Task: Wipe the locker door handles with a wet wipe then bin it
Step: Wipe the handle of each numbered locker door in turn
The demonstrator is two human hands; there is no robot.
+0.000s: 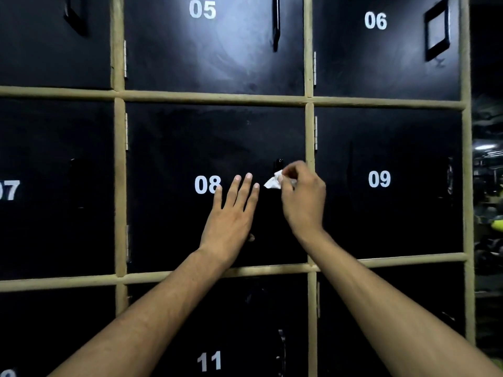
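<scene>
A bank of black locker doors with white numbers fills the view. My right hand (302,197) pinches a white wet wipe (273,182) against the black handle (278,165) of locker 08 (190,148); only the handle's top end shows above the wipe. My left hand (231,216) lies flat on the same door, fingers straight, just left of the handle and below the number.
Lockers 05 (202,9), 06 (375,20), 09 (379,179), 07 and 11 (209,361) surround it, each with a dark handle, set in a tan wooden frame (309,131). A dim room with lights lies beyond the lockers' right edge (487,172).
</scene>
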